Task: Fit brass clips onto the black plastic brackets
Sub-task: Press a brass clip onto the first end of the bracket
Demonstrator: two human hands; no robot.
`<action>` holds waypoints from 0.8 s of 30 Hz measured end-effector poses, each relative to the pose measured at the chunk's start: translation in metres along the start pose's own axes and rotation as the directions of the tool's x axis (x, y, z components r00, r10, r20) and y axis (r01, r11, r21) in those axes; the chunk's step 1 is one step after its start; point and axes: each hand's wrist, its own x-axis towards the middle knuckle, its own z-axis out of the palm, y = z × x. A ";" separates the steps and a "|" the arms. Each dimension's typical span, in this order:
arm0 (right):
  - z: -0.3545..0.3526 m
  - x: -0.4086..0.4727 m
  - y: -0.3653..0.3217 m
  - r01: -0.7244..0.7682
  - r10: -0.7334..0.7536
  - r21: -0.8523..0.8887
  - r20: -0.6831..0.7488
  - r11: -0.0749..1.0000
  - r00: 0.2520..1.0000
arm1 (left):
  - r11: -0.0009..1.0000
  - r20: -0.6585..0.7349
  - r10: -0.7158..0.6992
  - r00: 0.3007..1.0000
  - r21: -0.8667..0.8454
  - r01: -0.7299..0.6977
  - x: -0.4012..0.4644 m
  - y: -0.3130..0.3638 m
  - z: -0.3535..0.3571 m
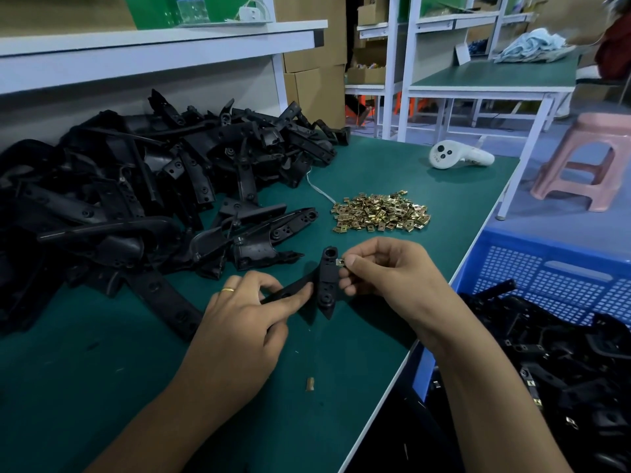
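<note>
Left hand: the left hand [246,315] grips the lower arm of one black bracket [326,285], thumb and fingers closed around it, a gold ring [227,289] on one finger.
Right hand: the right hand [386,268] pinches a single brass clip [339,262] between thumb and forefinger, the other fingers curled in; the clip touches the bracket's right edge near its upper end.
Bracket in work: held just above the green table [102,387], upper end with a round hole pointing toward 12 o'clock, tapered tip toward 6 o'clock.
Clip supply: the pile of brass clips [380,212] lies at 12 o'clock from the right hand, near but apart from it, with bare mat between.
Bracket supply: a large heap of black brackets [143,186] fills the table from 9 to 11 o'clock; its nearest pieces lie just beside the left hand's fingers.
Table edge: the white edge runs diagonally from 1 o'clock down to 6 o'clock, passing under the right forearm.
Beyond the edge: a blue crate [546,268] at 3 o'clock, holding black brackets, some with brass clips on them.
Open room: bare mat at 7 to 8 o'clock of the hands, and at 1 o'clock between the clip pile and a white controller [457,155].
Stray item: a small brass piece [310,384] lies alone on the mat at 6 o'clock.
</note>
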 end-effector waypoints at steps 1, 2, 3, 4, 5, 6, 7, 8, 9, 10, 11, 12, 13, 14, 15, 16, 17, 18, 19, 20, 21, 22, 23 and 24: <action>0.000 0.000 0.000 -0.003 0.003 0.001 0.000 1.000 1.000 | 1.000 0.003 -0.001 1.000 0.001 0.001 0.000 0.000 0.000; 0.001 0.000 0.000 -0.004 0.004 -0.003 -0.001 1.000 1.000 | 1.000 0.007 -0.002 1.000 0.001 0.002 0.000 0.001 0.000; 0.002 0.000 0.001 0.000 0.000 -0.007 -0.004 1.000 1.000 | 1.000 0.010 -0.003 1.000 0.002 0.003 -0.001 0.000 -0.001; 0.003 0.001 0.001 0.008 -0.008 -0.007 -0.009 1.000 1.000 | 1.000 0.013 -0.005 1.000 0.003 0.005 -0.001 0.000 -0.001; 0.004 0.001 0.001 0.020 -0.020 0.000 -0.017 1.000 1.000 | 1.000 0.014 -0.004 1.000 0.004 0.004 0.000 0.000 -0.001; 0.005 0.001 0.001 0.034 -0.034 0.011 -0.027 0.999 0.999 | 1.000 0.016 0.001 1.000 0.004 -0.001 0.000 0.000 -0.001; 0.005 0.002 0.001 0.051 -0.050 0.016 -0.031 0.999 0.998 | 1.000 0.019 0.009 1.000 0.007 -0.010 0.000 0.000 -0.002; 0.007 0.002 0.002 0.067 -0.067 0.009 -0.026 0.998 0.997 | 1.000 0.025 0.015 1.000 0.010 -0.015 0.001 0.001 -0.002; 0.008 0.003 0.002 0.081 -0.081 -0.005 -0.010 0.997 0.997 | 1.000 0.034 0.014 0.999 0.009 -0.015 0.001 0.001 -0.002; 0.009 0.004 0.001 0.091 -0.091 -0.015 0.011 0.996 0.996 | 1.000 0.041 0.014 0.999 0.003 -0.015 0.001 0.001 -0.003; 0.009 0.005 0.001 0.091 -0.091 -0.009 0.038 0.996 0.995 | 1.000 0.044 0.017 0.999 -0.006 -0.017 0.001 0.001 -0.003; 0.008 0.007 -0.001 0.076 -0.076 0.013 0.068 0.997 0.995 | 1.000 0.045 0.021 0.999 -0.017 -0.020 0.001 0.000 -0.003; 0.007 0.010 -0.004 0.044 -0.048 0.044 0.097 0.998 0.994 | 0.999 0.047 0.024 0.999 -0.028 -0.023 0.000 -0.001 -0.003; 0.006 0.014 -0.007 0.008 -0.016 0.071 0.118 0.997 0.993 | 0.999 0.045 0.023 0.999 -0.037 -0.021 0.000 0.000 -0.002; 0.006 0.016 -0.009 -0.021 0.011 0.080 0.123 0.997 0.992 | 0.999 0.035 0.013 0.999 -0.036 -0.012 -0.001 0.002 -0.001; 0.008 0.019 -0.010 -0.040 0.033 0.064 0.103 0.997 0.994 | 1.000 0.020 -0.006 1.000 -0.027 0.006 -0.002 0.006 -0.001; 0.012 0.020 -0.009 -0.047 0.046 0.012 0.055 0.999 0.997 | 0.999 0.005 -0.030 1.000 -0.015 0.030 -0.002 0.009 0.000; 0.016 0.022 -0.007 -0.039 0.037 -0.092 -0.018 0.995 0.999 | 0.999 -0.009 -0.054 0.999 -0.006 0.054 -0.003 0.011 0.002; 0.020 0.023 -0.003 -0.017 -0.011 -0.257 -0.109 0.966 0.994 | 0.997 -0.020 -0.073 0.997 0.004 0.073 -0.004 0.012 0.002; 0.022 0.024 0.002 0.006 -0.105 -0.460 -0.190 0.888 0.976 | 0.996 -0.032 -0.089 0.996 0.010 0.089 -0.004 0.011 0.002; 0.022 0.024 0.007 0.013 -0.218 -0.661 -0.229 0.750 0.949 | 0.994 -0.047 -0.108 0.993 0.013 0.109 -0.005 0.010 0.002; 0.021 0.025 0.009 -0.006 -0.302 -0.822 -0.217 0.570 0.928 | 0.991 -0.062 -0.136 0.989 0.011 0.137 -0.005 0.008 0.000; 0.018 0.026 0.010 -0.037 -0.333 -0.915 -0.183 0.403 0.925 | 0.987 -0.069 -0.162 0.984 0.010 0.163 -0.004 0.006 0.000; 0.016 0.028 0.012 -0.056 -0.317 -0.959 -0.146 0.277 0.937 | 0.983 -0.072 -0.182 0.981 0.009 0.183 -0.004 0.006 -0.001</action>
